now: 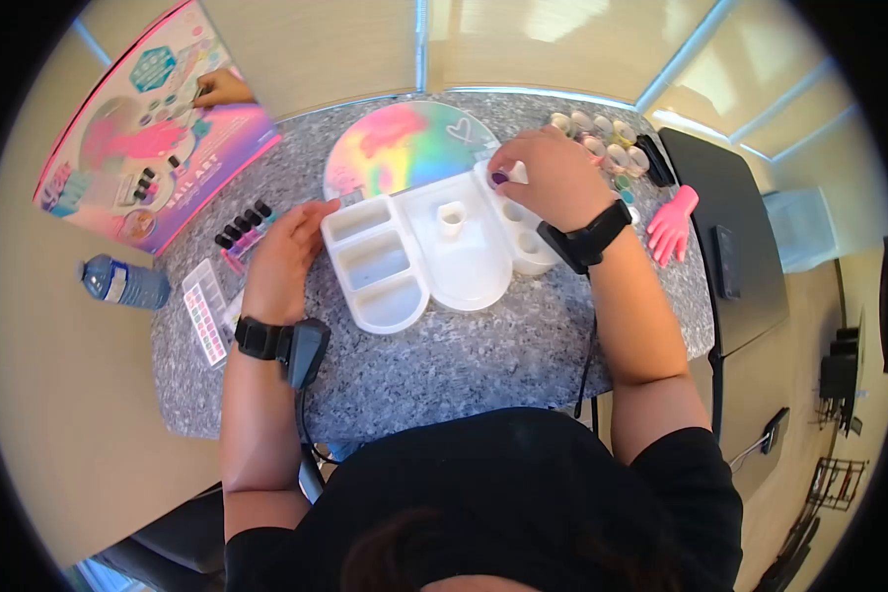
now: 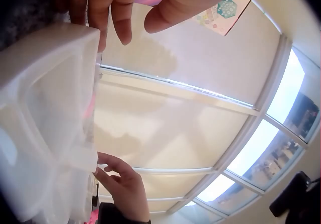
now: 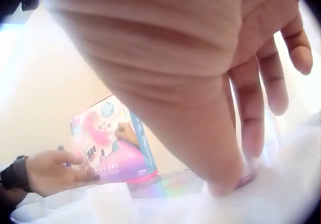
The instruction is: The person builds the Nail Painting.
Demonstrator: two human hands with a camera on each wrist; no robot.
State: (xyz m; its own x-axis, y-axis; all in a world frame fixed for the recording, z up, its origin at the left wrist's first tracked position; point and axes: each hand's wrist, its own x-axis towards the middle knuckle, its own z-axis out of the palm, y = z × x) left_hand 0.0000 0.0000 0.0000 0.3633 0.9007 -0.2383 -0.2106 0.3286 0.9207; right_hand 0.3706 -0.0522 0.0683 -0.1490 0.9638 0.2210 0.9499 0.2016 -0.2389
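A white compartment tray [image 1: 373, 259] lies at the middle of the table, its back edge at a round rainbow-coloured lid [image 1: 380, 148]. My right hand [image 1: 553, 176] is over the tray's back right corner, thumb and index finger pinching a small dark purple item [image 1: 500, 179]. In the right wrist view this item [image 3: 247, 178] is blurred between the fingertips of my right hand [image 3: 200, 78]. My left hand [image 1: 288, 259] is at the tray's back left edge with loosely extended fingers; in the left wrist view the left hand [image 2: 135, 3] is beside the tray [image 2: 50, 83]. Whether it touches is unclear.
Nail polish bottles [image 1: 245, 229], a palette [image 1: 205, 314], a water bottle [image 1: 126, 283] and a large box [image 1: 153, 128] are at the left. Several small jars [image 1: 617, 158] and a pink model hand [image 1: 672, 227] lie at the right. A black table [image 1: 735, 217] adjoins there.
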